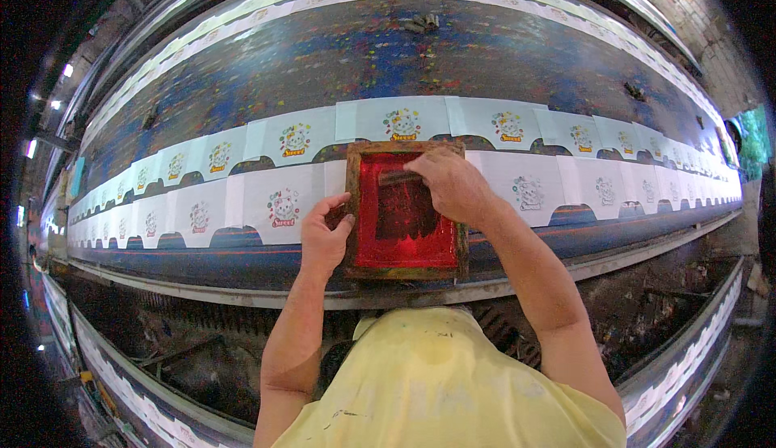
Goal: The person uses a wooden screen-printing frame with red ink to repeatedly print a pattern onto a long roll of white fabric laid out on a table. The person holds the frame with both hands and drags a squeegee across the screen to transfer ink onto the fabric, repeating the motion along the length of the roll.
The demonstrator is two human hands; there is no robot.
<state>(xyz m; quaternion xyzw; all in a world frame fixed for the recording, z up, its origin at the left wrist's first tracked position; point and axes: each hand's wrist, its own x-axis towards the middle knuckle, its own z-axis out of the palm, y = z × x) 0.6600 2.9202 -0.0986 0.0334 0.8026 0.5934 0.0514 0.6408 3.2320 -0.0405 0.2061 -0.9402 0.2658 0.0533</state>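
Note:
A wooden screen frame (459,246) with red mesh and dark ink lies over a row of white fabric pieces (517,173) on the long table. My left hand (327,230) is at the frame's left side, fingertips gripping its edge. Inside the frame, near the top, a squeegee blade (393,176) is held in my right hand (453,185), whose fingers are curled over it. The pieces either side carry printed cartoon animal designs; those in the nearer row to the right look paler.
A second printed row (364,116) runs behind, along the paint-speckled table (307,52). Small dark objects (422,23) sit farther back. The table's metal front rail (267,294) curves below the frame. Parallel tables with white pieces (105,367) show at the rims.

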